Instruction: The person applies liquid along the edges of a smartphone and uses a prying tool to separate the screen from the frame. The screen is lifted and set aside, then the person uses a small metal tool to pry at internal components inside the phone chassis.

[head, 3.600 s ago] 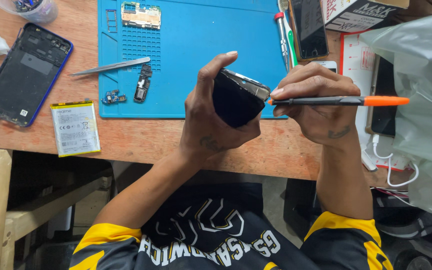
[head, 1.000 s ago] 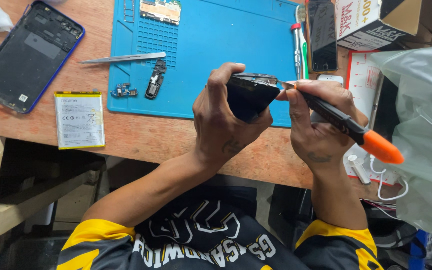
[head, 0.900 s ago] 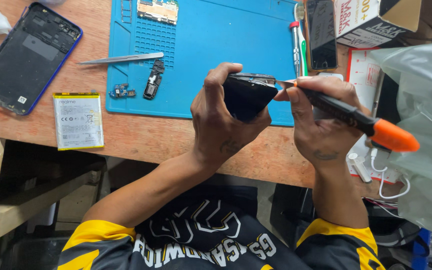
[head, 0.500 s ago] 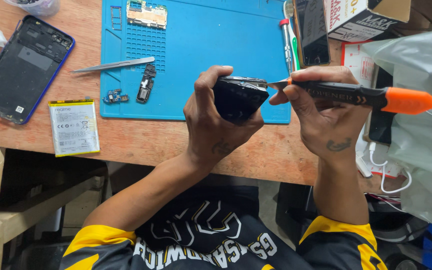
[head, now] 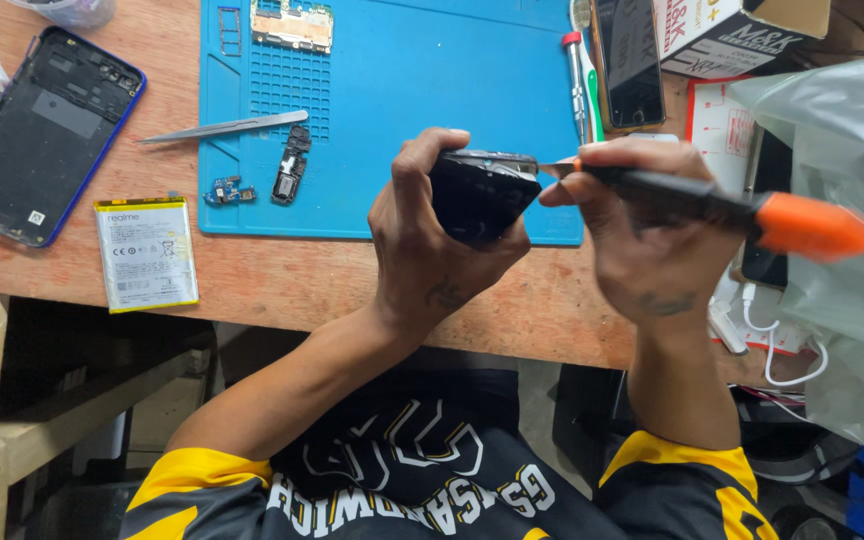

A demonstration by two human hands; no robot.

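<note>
My left hand (head: 430,252) grips a black phone body (head: 479,192), held on edge above the front edge of the blue work mat (head: 432,90). My right hand (head: 642,240) holds a black tool with an orange end (head: 742,208), and its thin metal tip touches the phone's upper right edge. Both hands hover over the wooden table (head: 282,285).
A phone back cover (head: 42,130) lies at far left, a white battery (head: 146,252) near the table's front edge. Tweezers (head: 222,126), small parts (head: 290,172) and a circuit board (head: 292,22) lie on the mat. A screwdriver (head: 578,80), another phone (head: 630,60), a cardboard box (head: 727,35) and plastic bags (head: 842,230) crowd the right.
The tool in my right hand has swung from pointing down-right to nearly level, its tip staying at the phone's edge. My left hand keeps its grip on the phone.
</note>
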